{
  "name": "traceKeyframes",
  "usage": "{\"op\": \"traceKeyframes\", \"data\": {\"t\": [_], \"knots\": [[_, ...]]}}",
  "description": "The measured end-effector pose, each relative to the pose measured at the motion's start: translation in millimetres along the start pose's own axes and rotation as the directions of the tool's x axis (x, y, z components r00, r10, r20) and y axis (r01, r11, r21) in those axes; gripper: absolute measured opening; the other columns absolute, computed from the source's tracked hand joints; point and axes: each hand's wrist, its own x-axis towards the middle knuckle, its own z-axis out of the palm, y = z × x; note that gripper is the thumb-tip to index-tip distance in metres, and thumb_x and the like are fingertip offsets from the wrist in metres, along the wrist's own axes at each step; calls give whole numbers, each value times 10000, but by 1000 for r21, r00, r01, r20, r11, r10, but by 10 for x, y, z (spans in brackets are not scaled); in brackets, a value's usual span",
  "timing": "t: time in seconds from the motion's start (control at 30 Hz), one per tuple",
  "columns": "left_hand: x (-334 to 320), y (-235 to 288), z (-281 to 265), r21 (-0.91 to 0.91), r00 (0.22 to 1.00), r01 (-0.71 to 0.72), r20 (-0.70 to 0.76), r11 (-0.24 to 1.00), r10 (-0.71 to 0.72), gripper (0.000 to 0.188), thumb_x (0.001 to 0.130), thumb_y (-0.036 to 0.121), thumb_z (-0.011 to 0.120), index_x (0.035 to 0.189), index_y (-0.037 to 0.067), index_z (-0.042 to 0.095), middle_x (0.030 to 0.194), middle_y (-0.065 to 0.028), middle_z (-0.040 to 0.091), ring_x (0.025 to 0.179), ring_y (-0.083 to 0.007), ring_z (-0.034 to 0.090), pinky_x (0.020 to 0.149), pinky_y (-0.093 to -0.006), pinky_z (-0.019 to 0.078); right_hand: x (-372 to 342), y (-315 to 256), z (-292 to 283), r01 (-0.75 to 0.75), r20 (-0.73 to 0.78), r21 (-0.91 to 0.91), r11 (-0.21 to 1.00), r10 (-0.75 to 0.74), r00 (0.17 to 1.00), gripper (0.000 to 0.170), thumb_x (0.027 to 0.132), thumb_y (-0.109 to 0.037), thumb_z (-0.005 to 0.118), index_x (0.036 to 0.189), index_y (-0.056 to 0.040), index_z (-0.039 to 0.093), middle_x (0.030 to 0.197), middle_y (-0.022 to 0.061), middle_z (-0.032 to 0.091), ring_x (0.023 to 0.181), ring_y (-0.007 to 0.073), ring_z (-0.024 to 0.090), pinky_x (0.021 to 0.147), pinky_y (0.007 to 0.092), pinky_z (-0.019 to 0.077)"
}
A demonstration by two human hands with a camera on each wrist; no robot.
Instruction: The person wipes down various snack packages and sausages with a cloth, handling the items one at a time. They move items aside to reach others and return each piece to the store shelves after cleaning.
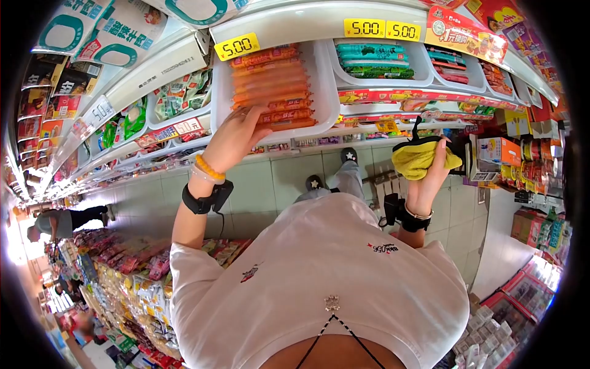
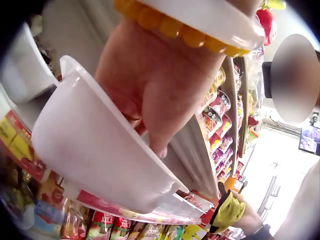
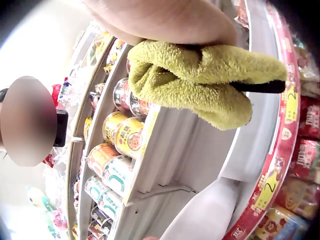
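Note:
In the head view a white tray [image 1: 326, 98] holds a stack of orange-wrapped sausages [image 1: 286, 101], several of them blurred. My left hand [image 1: 236, 135] reaches over the tray's near left side, its fingers on the nearest sausages and the thumb by the front edge. From the left wrist, the tray's wall [image 2: 95, 135] hides most of the fingers of my left hand [image 2: 155, 85]. Off to the right, my right hand [image 1: 427, 175] grips a folded yellow-green cloth [image 1: 421, 158] with dark trim. The cloth [image 3: 200, 80] fills the upper part of the right wrist view.
Trays of green sausages [image 1: 375, 58] and red packs [image 1: 452, 67] adjoin on the right. Bagged snacks [image 1: 184, 95] sit to the left. Yellow price tags [image 1: 236, 45] line the shelf above. Cup noodles [image 3: 127, 135] stand on shelves behind. Another person [image 1: 67, 221] is at far left.

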Motion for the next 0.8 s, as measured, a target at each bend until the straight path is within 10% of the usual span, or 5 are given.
{"op": "traceKeyframes", "data": {"t": [0.43, 0.63, 0.8], "knots": [[-10, -49, 35, -18, 987, 150, 68, 989, -148, 461, 854, 216, 627, 1231, 16, 451, 1145, -209, 582, 1048, -395, 541, 886, -428, 450, 19, -39, 7, 4, -50, -50, 999, -6, 999, 226, 942, -225, 545, 1125, -97, 509, 980, 5, 558, 840, 121, 569, 695, 308, 488], [-165, 37, -9, 285, 999, -40, -24, 958, 49, 540, 788, 244, 675, 1251, 38, 490, 1164, -186, 586, 1079, -360, 544, 985, -420, 410, 20, -66, 26, 19, -57, -82, 996, -23, 998, 226, 937, -210, 551, 1128, -95, 510, 953, -3, 546, 817, 110, 558, 685, 295, 479], [-288, 44, 55, 149, 996, 76, -48, 986, -69, 510, 745, 204, 717, 1194, 47, 533, 1099, -156, 618, 1006, -331, 579, 879, -404, 461, 56, 67, 85, -46, -60, -129, 991, 38, 997, 225, 937, -191, 549, 1125, -75, 510, 973, 3, 555, 842, 113, 564, 709, 293, 480]]}}
